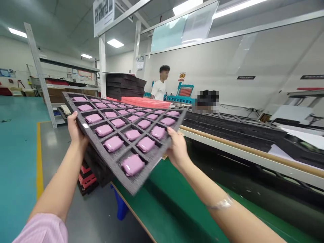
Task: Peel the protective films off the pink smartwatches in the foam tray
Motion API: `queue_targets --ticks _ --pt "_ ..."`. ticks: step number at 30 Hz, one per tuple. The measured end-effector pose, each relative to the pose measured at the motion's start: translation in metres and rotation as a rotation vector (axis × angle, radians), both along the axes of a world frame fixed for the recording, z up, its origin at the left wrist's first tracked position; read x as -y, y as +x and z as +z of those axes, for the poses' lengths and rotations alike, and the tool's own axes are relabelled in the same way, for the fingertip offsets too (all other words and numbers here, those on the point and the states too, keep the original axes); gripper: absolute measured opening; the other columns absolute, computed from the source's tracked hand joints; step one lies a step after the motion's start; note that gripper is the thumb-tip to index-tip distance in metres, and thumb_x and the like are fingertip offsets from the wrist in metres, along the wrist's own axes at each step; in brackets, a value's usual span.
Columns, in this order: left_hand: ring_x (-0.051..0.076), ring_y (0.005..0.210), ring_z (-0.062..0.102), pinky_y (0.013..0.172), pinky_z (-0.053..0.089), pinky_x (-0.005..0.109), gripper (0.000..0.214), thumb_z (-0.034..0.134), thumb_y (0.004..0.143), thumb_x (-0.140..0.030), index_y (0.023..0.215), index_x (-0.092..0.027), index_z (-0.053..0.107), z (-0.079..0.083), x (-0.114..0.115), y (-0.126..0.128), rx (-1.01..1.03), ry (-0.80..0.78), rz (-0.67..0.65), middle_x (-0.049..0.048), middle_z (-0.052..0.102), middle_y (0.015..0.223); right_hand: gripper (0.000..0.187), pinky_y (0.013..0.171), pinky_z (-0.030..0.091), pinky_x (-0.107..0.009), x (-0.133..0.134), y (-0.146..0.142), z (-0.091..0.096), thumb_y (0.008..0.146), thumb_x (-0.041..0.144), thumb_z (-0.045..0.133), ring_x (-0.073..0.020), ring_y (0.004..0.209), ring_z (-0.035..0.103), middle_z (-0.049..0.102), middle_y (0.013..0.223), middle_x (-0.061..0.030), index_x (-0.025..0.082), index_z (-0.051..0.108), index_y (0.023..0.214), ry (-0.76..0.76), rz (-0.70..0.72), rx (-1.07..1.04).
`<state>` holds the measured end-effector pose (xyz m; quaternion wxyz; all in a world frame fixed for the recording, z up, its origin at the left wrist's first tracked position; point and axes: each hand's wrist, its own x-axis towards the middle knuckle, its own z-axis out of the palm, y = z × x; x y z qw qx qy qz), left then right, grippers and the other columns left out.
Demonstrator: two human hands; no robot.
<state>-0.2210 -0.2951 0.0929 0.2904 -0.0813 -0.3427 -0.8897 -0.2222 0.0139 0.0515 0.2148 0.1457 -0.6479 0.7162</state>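
Note:
A dark grey foam tray (115,162) is held in the air in front of me, tilted with its near corner low. Its square pockets hold several glossy pink cases (133,164), one to a pocket. My left hand (74,130) grips the tray's left edge, fingers closed under it. My right hand (177,146) grips the right edge, thumb on top. Below the tray lies the green table (162,206).
More stacked dark foam trays (125,86) and a pink stack (145,102) stand behind. A person in a white shirt (159,88) stands at the far end. A long black conveyor (227,130) runs on the right. Metal shelving (50,87) stands on the left by the teal floor.

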Motion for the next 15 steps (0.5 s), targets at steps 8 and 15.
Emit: queue_targets --ticks 8,15 --pt "0.021 0.099 0.066 0.084 0.058 0.041 0.035 0.061 0.096 -0.040 0.122 -0.015 0.061 -0.011 0.056 -0.087 0.226 0.000 0.317 0.0097 0.065 0.118 0.035 0.084 0.059 -0.041 0.072 -0.069 -0.016 0.098 0.038 0.061 -0.0211 0.101 0.067 0.064 0.121 -0.0091 0.016 0.060 0.125 -0.102 0.252 0.230" --pt "0.024 0.106 0.065 0.089 0.057 0.045 0.036 0.062 0.096 -0.037 0.126 -0.016 0.060 -0.028 0.088 -0.113 0.452 -0.219 0.643 0.0099 0.063 0.125 0.035 0.089 0.057 -0.044 0.052 -0.052 -0.034 0.098 0.037 0.061 -0.0227 0.106 0.065 0.062 0.126 -0.0095 0.017 0.059 0.126 0.079 0.370 0.292"
